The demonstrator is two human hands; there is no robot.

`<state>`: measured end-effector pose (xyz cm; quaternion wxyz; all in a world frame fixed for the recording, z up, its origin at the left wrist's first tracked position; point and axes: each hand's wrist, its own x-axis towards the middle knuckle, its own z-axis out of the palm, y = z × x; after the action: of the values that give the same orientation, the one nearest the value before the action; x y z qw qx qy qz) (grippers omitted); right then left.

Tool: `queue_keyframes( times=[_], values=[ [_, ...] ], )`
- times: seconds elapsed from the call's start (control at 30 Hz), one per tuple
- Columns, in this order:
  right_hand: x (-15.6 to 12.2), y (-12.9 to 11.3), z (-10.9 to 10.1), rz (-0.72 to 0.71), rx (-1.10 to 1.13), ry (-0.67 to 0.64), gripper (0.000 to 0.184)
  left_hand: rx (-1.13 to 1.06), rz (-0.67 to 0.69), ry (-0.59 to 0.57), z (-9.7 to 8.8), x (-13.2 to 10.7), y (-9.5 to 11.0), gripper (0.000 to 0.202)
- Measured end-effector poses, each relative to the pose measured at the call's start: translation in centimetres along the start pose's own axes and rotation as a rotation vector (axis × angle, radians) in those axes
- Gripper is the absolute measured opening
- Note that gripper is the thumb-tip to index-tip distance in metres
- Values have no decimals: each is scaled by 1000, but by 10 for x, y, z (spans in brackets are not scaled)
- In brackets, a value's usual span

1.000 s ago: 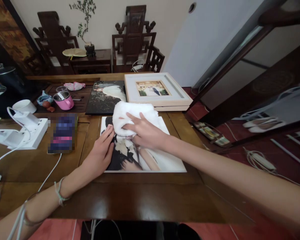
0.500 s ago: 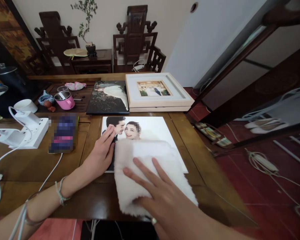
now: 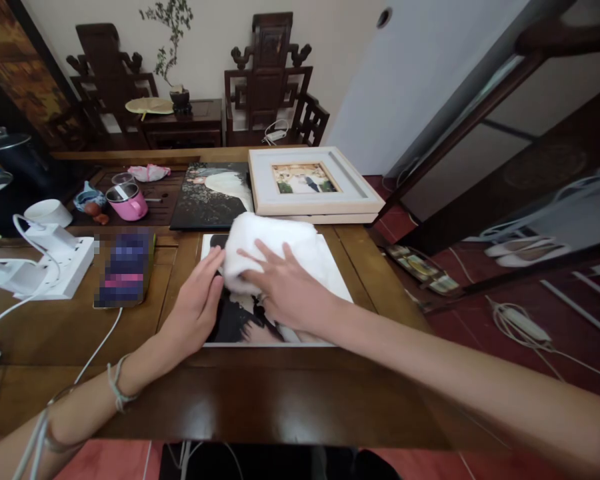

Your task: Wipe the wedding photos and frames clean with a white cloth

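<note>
A photo panel [image 3: 240, 327] of a couple lies flat on the wooden table in front of me. My left hand [image 3: 195, 303] rests along its left edge, fingers stretched out and close together, their tips on the print. Over the upper part of the panel lies a fluffy white cloth [image 3: 280, 232], bunched at its left side. My right hand [image 3: 287, 290] lies on this cloth with its fingers spread, pressing from above. The cloth and my right hand hide the couple's faces and much of the print's middle.
Behind the panel are a dark photo panel [image 3: 210, 200] and stacked wooden picture frames [image 3: 365, 200]. To the left lie a phone [image 3: 125, 270] on a cable, a white power strip [image 3: 75, 267] and a pink mug [image 3: 130, 203]. The table's right edge [image 3: 405, 287] drops to a red floor.
My right hand has slid the cloth forward, away from me, from the panel's near part to its far part. The lower print now shows. My left hand has barely moved.
</note>
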<state>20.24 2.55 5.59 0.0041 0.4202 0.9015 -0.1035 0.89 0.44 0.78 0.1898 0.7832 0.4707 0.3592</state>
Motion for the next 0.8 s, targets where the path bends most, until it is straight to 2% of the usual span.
queue_keyframes(
  times=[0.1, 0.27, 0.37, 0.47, 0.53, 0.63, 0.73, 0.8],
  values=[
    [-12, -13, 7, -189, 49, -45, 48, -58, -39, 106, -4, 2, 3, 49],
    [-60, -27, 19, -404, 208, -41, 43, -48, -42, 81, -4, 1, 2, 51],
    [-83, -25, 13, -402, 283, -62, 46, -2, 3, 27, -2, 0, 3, 45],
    [-92, -11, 4, -293, 314, -43, 51, 59, 78, -21, 0, 0, 1, 40],
    [-89, 5, 2, -193, 321, 25, 54, 80, 126, -36, 3, 0, -3, 39],
    [-69, 28, 4, -48, 369, 155, 57, 96, 163, -50, 6, 0, -8, 38],
    [-34, 38, 4, 73, 477, 235, 55, 95, 166, -51, 7, 1, -9, 37],
    [-6, 35, 1, 84, 540, 241, 54, 87, 160, -48, 7, 1, -6, 35]
  ],
)
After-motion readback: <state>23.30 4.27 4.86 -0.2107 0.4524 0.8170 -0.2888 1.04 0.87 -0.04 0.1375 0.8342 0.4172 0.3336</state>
